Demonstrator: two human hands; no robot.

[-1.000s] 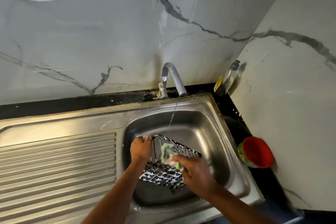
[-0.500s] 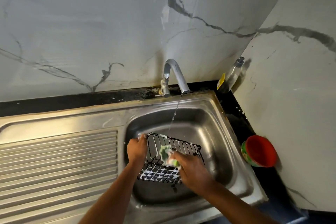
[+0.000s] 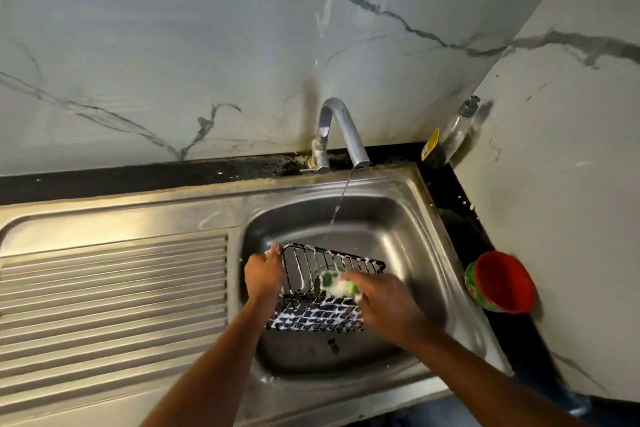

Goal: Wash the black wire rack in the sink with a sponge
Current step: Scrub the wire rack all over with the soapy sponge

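The black wire rack (image 3: 317,314), streaked with white foam, is held tilted over the steel sink basin (image 3: 408,246). My left hand (image 3: 263,274) grips the rack's left end. My right hand (image 3: 384,305) holds a soapy green-and-white sponge (image 3: 337,282) pressed against the inside of the rack. A thin stream of water falls from the tap (image 3: 341,130) just behind the rack.
A ribbed steel drainboard (image 3: 114,295) lies to the left of the basin. A red cup (image 3: 500,282) lies on its side on the black counter at the right. A soap bottle (image 3: 450,135) stands in the back corner. Marble walls close the back and right.
The sponge in my right hand has shifted slightly to the right along the inside of the rack. My left hand keeps its grip on the rack's left end.
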